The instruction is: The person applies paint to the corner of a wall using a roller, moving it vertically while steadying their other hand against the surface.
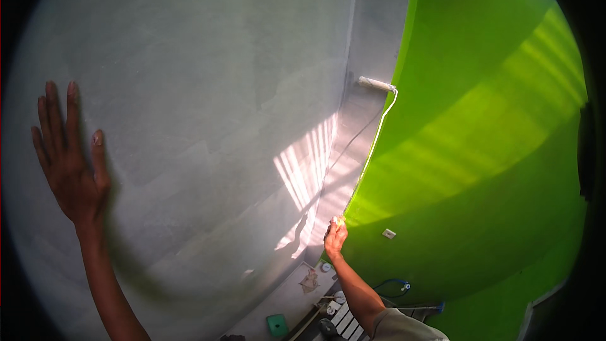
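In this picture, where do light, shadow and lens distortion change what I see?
Head view: striped sunlight brightens parts of the pale grey wall and bright green wall; same view: the bare left hand looks dark, with soft shadow beside it; same view: the green wall's left edge bows from fisheye distortion, and corners are black.

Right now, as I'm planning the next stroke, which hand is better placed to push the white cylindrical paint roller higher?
The right hand, likely: it grips the paint roller by its lower end, while the empty left hand is spread before the broad grey wall.
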Available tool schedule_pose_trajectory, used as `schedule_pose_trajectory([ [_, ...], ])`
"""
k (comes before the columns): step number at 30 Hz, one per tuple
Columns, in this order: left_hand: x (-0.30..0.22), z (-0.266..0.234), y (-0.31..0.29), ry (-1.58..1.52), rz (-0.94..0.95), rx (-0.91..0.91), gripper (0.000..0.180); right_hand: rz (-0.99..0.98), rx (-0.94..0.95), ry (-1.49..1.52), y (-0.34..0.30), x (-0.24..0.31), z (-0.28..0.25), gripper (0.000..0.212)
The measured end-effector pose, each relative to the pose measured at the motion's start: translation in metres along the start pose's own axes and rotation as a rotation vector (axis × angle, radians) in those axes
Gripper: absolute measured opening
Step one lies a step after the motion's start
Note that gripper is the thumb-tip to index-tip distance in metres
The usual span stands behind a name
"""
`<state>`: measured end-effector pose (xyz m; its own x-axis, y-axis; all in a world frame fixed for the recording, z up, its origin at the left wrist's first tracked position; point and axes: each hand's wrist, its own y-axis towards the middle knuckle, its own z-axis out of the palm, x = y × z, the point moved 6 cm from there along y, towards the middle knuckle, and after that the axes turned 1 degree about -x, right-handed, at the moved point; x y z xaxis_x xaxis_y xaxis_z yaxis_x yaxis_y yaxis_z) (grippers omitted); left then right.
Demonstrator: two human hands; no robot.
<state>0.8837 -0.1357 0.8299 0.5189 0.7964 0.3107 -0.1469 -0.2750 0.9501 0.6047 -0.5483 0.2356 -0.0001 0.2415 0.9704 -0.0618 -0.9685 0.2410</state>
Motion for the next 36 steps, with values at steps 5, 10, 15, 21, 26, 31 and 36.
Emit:
schedule_pose_trajectory([
  [5, 0.003, -0.001, -0.001, -0.002, 0.021, -0.016, 0.059, -0.072, -0.002, 0.088, 0.028, 0.072, 0.027, 0.023],
  [10, 0.002, 0.001, -0.002, -0.007, -0.003, 0.006, 0.059, -0.214, -0.012, 0.210, 0.057, 0.148, 0.046, 0.027],
  [15, 0.004, 0.000, -0.002, -0.009, -0.016, 0.027, 0.060, -0.040, -0.010, 0.284, 0.064, 0.241, 0.054, 0.021],
  [21, 0.005, 0.001, -0.003, 0.014, -0.021, 0.037, 0.059, -0.054, 0.046, 0.313, 0.093, 0.302, 0.060, 0.025],
  [26, 0.006, 0.003, -0.004, 0.018, -0.013, 0.037, 0.059, -0.224, 0.035, 0.304, 0.115, 0.357, 0.060, 0.028],
  [31, 0.002, 0.003, -0.003, 0.001, -0.027, 0.027, 0.059, -0.278, -0.028, 0.204, 0.135, 0.379, 0.057, 0.036],
  [36, 0.003, 0.002, -0.003, 0.016, -0.013, 0.039, 0.062, -0.261, 0.007, 0.198, 0.129, 0.308, 0.061, 0.030],
])
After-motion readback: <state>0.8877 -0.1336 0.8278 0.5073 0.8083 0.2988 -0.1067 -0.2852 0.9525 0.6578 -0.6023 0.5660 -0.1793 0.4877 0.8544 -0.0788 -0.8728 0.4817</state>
